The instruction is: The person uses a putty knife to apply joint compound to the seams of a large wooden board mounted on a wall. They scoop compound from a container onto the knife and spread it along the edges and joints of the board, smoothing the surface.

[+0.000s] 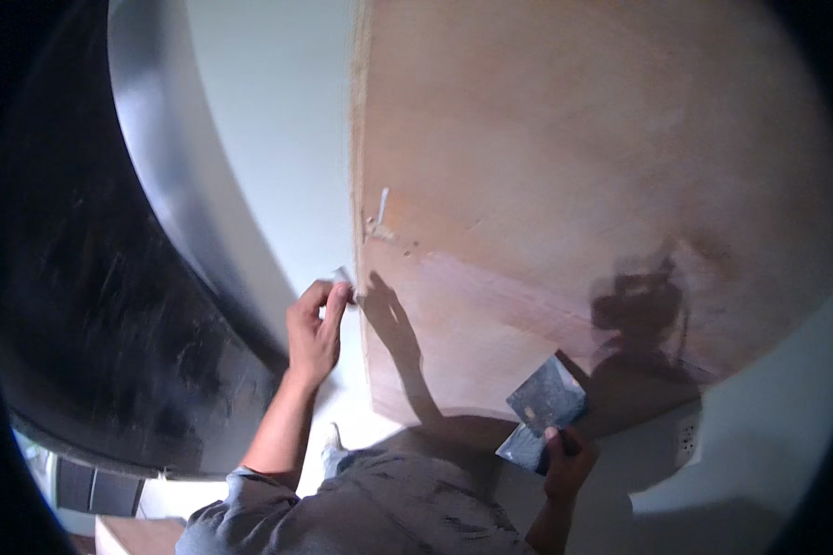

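Note:
My left hand is closed in a pinch on a small pale piece, too small to make out clearly, beside the vertical edge of a pinkish-brown wooden panel. Just above it on the panel are a short pale strip and small holes or flaked marks. My right hand grips two scrapers with dark handles; one square blade points up, the other to the lower left, both in front of the panel's lower part.
A pale wall adjoins the panel on the left, beside a large dark glossy surface. A socket sits low on the right. A wooden box or board is at bottom left. My shadow falls on the panel.

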The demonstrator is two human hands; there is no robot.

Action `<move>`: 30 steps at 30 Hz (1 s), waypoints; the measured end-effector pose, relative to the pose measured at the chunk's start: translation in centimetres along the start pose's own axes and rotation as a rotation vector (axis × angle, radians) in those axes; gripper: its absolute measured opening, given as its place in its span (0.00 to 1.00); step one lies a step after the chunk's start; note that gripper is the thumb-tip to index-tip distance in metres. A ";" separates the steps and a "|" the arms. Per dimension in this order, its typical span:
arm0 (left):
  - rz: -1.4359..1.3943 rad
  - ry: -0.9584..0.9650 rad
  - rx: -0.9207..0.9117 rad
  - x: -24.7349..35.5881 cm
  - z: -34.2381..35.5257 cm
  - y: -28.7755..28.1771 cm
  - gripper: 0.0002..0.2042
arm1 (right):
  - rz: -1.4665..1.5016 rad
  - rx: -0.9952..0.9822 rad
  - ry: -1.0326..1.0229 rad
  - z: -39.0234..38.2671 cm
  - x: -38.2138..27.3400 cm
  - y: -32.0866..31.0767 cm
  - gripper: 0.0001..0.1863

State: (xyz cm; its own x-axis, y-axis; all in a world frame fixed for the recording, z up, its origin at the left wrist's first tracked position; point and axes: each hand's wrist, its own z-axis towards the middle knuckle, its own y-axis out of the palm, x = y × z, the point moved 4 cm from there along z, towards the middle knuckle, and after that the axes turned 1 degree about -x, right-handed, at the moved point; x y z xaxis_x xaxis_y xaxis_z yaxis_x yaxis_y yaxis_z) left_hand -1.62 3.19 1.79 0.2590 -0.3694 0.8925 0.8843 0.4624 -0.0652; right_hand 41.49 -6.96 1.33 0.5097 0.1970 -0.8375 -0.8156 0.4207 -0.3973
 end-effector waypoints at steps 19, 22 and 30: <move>0.964 -0.429 0.097 -6.6 -4.7 -10.8 0.13 | -0.050 -0.243 -0.191 2.7 -0.5 -1.6 0.14; 0.931 -0.059 0.022 -6.9 -2.6 -10.1 0.18 | 0.018 -0.251 -0.058 2.0 -0.7 -1.1 0.13; -0.235 -0.317 -0.678 7.7 -4.9 6.0 0.29 | 0.115 -0.052 0.069 1.3 -3.2 5.1 0.14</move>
State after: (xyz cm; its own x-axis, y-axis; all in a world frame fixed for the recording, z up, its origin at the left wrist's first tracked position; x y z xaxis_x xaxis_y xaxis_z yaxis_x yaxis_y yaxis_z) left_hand 7.60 -0.84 6.04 0.0021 -0.1021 0.9948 0.9729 -0.2299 -0.0257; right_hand 36.10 -4.26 2.48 0.3933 0.1793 -0.9017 -0.8815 0.3522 -0.3145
